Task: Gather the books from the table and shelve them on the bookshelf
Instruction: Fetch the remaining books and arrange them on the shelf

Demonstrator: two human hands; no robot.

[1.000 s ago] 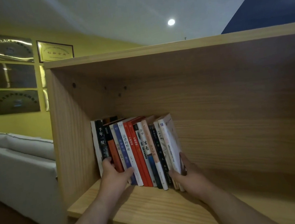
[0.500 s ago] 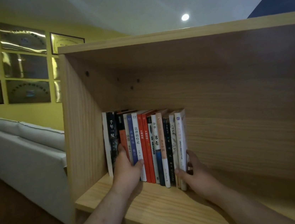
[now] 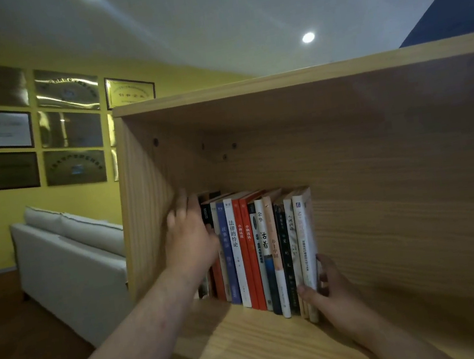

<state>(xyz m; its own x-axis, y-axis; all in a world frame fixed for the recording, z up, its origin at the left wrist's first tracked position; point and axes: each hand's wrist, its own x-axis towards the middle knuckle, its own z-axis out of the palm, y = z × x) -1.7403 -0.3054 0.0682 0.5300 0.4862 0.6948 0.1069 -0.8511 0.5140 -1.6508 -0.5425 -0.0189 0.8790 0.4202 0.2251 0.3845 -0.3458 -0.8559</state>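
On the far left, framed plaques [image 3: 71,125] hang on the yellow wall above a white sofa [image 3: 69,259]; neither has any part in the work. Next comes the wooden bookshelf [image 3: 146,208], whose side panel serves as a bookend.

The left hand [image 3: 191,238] lies over the spines at the left end of the row of books [image 3: 256,251]. Its fingers reach up beside the side panel and look extended rather than curled, though blur softens them. It seems to be there to nudge those first volumes back and flush into the corner.

The books stand upright and packed together on the shelf board [image 3: 265,343], spines out. They have been started from the corner, probably so that the wall props them and the rest of the compartment is left for more.

At the right end, the right hand [image 3: 330,290] sits low against the white book [image 3: 306,239] that closes the row. The thumb crosses the foot of the spines and the fingers rest against the outer cover. It reads as a brace more than a grasp, because nothing else on that side would stop the row from toppling.

The two hands are well apart, one at each end, squeezing the row square between them. The table is out of view, so I cannot tell whether any books wait there. This batch looks as good as shelved — only the tidying remains.
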